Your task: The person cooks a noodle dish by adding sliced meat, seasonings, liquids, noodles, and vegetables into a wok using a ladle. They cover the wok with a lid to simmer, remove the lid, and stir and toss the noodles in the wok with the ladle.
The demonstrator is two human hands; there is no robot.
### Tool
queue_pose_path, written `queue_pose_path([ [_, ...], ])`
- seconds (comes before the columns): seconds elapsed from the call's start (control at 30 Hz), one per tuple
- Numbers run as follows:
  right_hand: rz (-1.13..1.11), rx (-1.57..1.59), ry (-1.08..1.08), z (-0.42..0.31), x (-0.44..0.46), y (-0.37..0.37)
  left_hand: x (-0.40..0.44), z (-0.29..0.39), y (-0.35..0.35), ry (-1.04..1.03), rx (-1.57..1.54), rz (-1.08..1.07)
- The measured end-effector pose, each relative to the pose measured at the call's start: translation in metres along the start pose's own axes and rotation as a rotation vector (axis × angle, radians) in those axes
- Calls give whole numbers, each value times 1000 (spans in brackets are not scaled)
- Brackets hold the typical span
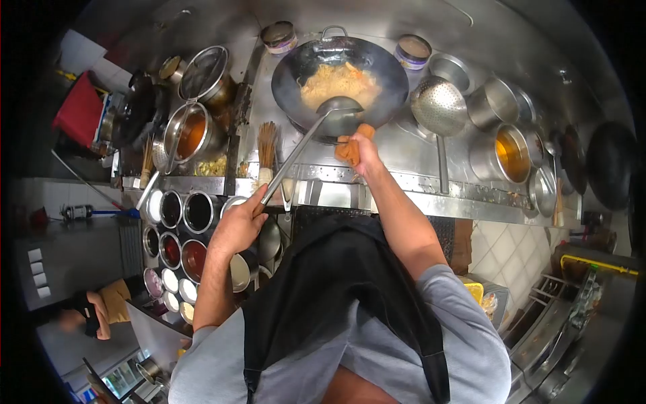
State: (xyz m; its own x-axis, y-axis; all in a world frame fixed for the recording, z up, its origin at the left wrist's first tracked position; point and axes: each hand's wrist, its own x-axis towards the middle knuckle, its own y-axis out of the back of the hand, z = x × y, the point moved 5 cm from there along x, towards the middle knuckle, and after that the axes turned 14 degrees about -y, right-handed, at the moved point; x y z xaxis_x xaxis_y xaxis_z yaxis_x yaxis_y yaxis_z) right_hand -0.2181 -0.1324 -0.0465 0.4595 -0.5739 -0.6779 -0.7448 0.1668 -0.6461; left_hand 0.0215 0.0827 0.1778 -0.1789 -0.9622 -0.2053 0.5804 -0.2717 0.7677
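Observation:
A dark wok (289, 84) stands on the steel stove top, with yellowish noodles (340, 86) and some steam in it. My left hand (239, 225) is closed round the handle end of a long metal ladle (293, 156). The ladle's round bowl rests inside the wok's near side, at the noodles' edge. My right hand (367, 152) grips an orange cloth (349, 151) at the wok's near rim; the cloth hides what is under it. A bamboo brush (267, 145) stands left of the ladle.
A perforated skimmer (439, 106) lies right of the wok. Further right are metal pots, one with yellow liquid (511, 156). On the left are strainers over pots, and several sauce containers (194, 261) near my left arm. Another person (101, 311) is at the far lower left.

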Motion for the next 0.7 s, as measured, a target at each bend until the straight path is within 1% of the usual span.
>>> queue_pose_path([
  [0.17,10,-51,19,-3,36,6,18,-16,-19,4,2,-2],
  [0.3,4,-74,17,-1,52,15,47,-35,-40,-17,-64,102],
  [0.4,4,-118,27,-4,52,19,60,-43,-40,239,-473,90],
  [0.43,13,-125,35,-4,50,19,67,-49,-42,190,-463,140],
  [0.53,48,-157,72,-6,30,14,93,-66,-56,109,-319,341],
  [0.57,64,-177,91,-7,17,11,99,-68,-64,166,-388,336],
  [0.67,63,-157,142,1,-21,14,105,-69,-63,219,-568,233],
  [0.7,55,-139,155,7,-34,20,110,-81,-62,148,-542,232],
])
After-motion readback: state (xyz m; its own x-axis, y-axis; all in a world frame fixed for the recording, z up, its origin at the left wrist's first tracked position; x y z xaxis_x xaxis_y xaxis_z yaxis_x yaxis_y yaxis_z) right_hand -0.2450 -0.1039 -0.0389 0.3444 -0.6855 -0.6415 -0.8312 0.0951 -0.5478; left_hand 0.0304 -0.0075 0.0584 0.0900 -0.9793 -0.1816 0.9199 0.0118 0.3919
